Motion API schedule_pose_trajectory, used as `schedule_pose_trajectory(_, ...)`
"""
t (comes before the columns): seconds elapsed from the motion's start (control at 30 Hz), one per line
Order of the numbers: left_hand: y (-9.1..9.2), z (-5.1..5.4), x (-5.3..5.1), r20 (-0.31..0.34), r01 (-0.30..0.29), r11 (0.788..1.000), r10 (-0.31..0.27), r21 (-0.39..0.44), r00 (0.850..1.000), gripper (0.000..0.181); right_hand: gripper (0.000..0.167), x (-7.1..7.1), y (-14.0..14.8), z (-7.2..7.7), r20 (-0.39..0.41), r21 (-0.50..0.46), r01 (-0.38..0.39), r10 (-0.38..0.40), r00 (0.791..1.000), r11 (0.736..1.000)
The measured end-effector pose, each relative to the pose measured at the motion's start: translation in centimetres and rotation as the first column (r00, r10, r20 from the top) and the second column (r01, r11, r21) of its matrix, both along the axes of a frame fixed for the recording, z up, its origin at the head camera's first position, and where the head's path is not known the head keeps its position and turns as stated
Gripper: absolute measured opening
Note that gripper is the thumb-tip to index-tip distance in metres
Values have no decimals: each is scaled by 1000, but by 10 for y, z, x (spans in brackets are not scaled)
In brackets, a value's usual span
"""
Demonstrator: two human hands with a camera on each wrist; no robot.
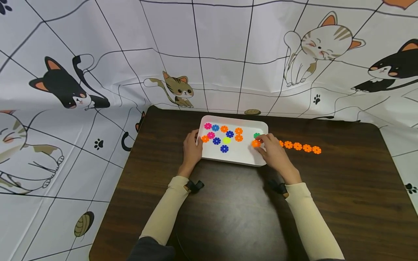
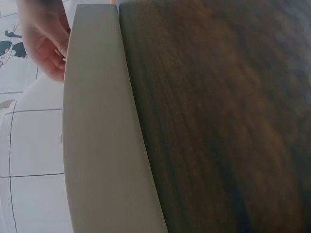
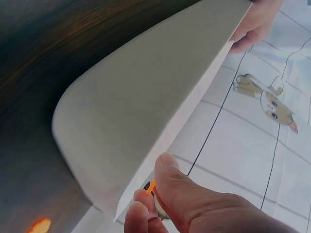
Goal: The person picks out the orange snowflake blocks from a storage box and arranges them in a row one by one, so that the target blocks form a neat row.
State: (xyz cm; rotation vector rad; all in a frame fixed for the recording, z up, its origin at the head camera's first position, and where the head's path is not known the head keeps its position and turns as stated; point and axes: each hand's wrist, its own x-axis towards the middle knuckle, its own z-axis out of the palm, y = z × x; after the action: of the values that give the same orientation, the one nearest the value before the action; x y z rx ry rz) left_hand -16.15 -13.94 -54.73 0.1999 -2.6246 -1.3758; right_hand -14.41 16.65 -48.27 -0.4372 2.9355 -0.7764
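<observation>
A shallow white tray (image 1: 241,157) sits on the table holding several flower-shaped plastic discs, among them a yellow one (image 1: 226,140), a green one (image 1: 257,135) and a dark blue one (image 1: 224,148). My left hand (image 1: 192,148) grips the tray's left edge, thumb at the rim; its own view shows the tray's outer wall (image 2: 97,121). Over the tray's right end, my right hand (image 1: 274,152) pinches an orange disc (image 1: 256,143). In the right wrist view that disc (image 3: 151,186) appears edge-on between thumb and finger.
Right of the tray, a row of orange discs (image 1: 297,146) lies on the dark wooden table (image 1: 235,203), its left end partly hidden by my right hand. A white sheet (image 1: 222,36) printed with cats and grid lines hangs behind the table's back edge.
</observation>
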Motion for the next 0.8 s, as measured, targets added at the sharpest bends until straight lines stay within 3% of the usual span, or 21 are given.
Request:
schedule_pose_trajectory(0.53, 0, 1, 0, 2, -4, 1000, 4, -1, 1000, 37, 37, 5, 44, 1, 21, -39, 84, -83, 996, 996)
schedule_pose_trajectory(0.8, 0, 1, 0, 12, -4, 1000, 4, 1, 1000, 37, 38, 7, 76, -6, 7, -49, 134, -134, 991, 990)
